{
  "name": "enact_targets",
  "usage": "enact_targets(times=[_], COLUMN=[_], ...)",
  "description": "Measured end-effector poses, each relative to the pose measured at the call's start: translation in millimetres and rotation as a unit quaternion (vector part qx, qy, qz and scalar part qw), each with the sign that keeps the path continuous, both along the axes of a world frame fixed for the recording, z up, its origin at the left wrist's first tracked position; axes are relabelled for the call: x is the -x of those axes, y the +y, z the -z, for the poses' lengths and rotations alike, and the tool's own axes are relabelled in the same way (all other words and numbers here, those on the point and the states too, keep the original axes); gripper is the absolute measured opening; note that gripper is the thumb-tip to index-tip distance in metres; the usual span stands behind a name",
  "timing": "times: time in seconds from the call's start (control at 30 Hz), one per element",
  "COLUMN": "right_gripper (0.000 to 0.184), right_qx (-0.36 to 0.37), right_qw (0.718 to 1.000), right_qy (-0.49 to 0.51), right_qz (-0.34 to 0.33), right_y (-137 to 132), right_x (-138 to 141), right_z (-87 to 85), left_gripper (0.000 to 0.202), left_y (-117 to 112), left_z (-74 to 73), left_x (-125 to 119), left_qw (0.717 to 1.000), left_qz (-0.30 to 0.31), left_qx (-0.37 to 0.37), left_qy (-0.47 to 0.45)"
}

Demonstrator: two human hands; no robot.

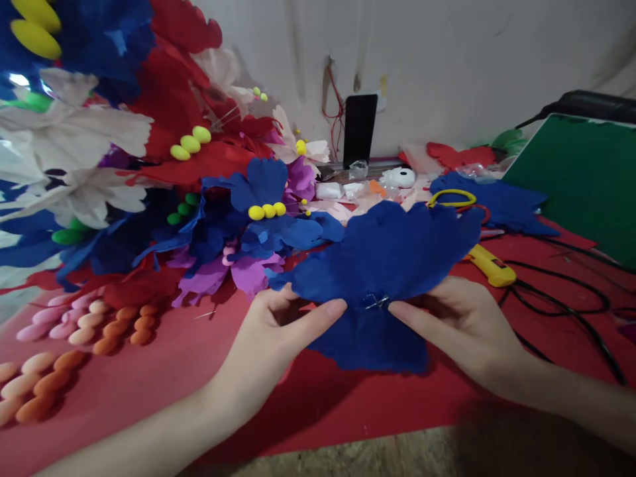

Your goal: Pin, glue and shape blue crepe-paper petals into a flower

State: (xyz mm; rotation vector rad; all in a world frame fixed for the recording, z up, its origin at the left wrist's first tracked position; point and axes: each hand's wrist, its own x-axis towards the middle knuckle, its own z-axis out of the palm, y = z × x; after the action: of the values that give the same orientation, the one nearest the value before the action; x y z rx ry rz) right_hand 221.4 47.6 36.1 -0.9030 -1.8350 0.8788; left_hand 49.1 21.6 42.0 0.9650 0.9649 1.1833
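Note:
Both hands hold up a dark blue cut-out butterfly shape [392, 252] over the red table, its wavy-edged upper part wide and its lower part narrower. My left hand [278, 324] grips its left side, thumb on the near face and fingers behind. On the right side my right hand [462, 324] pinches it the same way. Between the two thumb tips, thin shiny crossed pieces like wire or pins [377, 302] lie on the blue surface; their exact kind is unclear. The fingers behind the blue piece are mostly hidden.
Finished butterflies in red, white, blue and purple [199, 159] crowd the left. Orange and pink oval beads [44, 384] lie front left on the red table [348, 417]. A yellow-handled tool [491, 265] with black cable, yellow-handled scissors [452, 196] and a green board [581, 179] are right; a phone [360, 129] leans behind.

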Motion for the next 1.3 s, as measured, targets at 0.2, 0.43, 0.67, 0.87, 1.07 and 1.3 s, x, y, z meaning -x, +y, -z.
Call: enact_targets(times=[0.2,0.43,0.67,0.87,1.07,1.3], right_gripper=[0.017,0.025,0.013,0.012,0.022,0.023], right_qx=[-0.172,-0.135,0.046,0.13,0.205,0.106], right_qw=[0.978,0.983,0.999,0.99,0.978,0.993], right_qy=[-0.108,-0.118,-0.014,0.048,0.029,-0.048], right_qz=[0.04,0.028,-0.002,-0.029,-0.031,0.012], right_y=[1,1,4,0,-3,-1], right_x=[-5,-5,0,2,-2,-5], right_z=[3.5,0.7,-3.7,-4.7,0.1,0.3], left_gripper=[0.004,0.006,0.019,0.016,0.014,0.015], left_y=[1,-2,-1,0,-2,1], left_z=[0.5,-4.8,-4.6,-10.9,-11.8,-5.2], left_x=[6,4,5,-3,-6,1], left_qw=[0.999,0.995,0.992,0.988,0.982,0.98], left_qz=[0.008,-0.026,-0.059,-0.109,-0.138,-0.119], left_qx=[-0.026,-0.023,0.024,0.038,0.035,0.014], left_qy=[0.022,0.091,0.108,0.103,0.123,0.159])
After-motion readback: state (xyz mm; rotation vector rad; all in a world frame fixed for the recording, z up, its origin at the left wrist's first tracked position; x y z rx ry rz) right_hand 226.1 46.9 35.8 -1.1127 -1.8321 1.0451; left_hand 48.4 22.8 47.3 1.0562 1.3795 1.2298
